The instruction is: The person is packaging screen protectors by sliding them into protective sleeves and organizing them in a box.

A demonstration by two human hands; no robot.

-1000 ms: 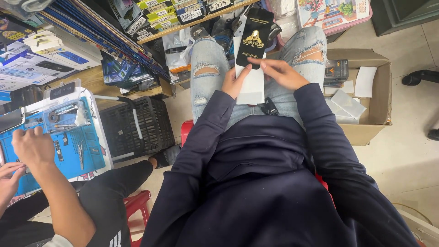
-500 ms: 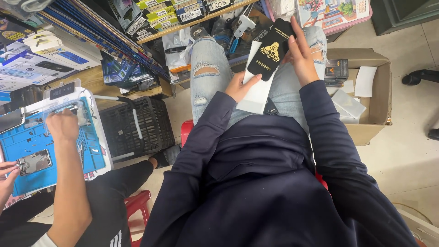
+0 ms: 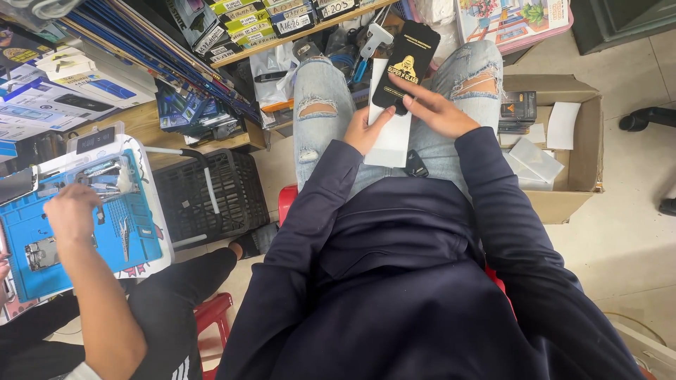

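Since half a sec ago, right hand (image 3: 433, 109) has brought the flat black glossy packet with a gold emblem (image 3: 406, 65) back down over the lap. Its fingers pinch the packet's lower end. Left hand (image 3: 366, 130) grips the plain white card sleeve (image 3: 391, 137) beneath. Packet's out of the sleeve but unopened (co-worker's hand (image 3: 70, 211) busy on blue mat (image 3: 42, 225), far left).

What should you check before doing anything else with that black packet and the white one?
1. Right hand grips the black packet: ok.
2. Left hand steadies the white packet: ok.
3. Both packets rest over the lap, between the knees: ok.
4. Black packet opened: cannot tell.
5. Small dark item on the lap safe from sliding: cannot tell.
6. Co-worker's hand stays clear, over the blue mat: ok.
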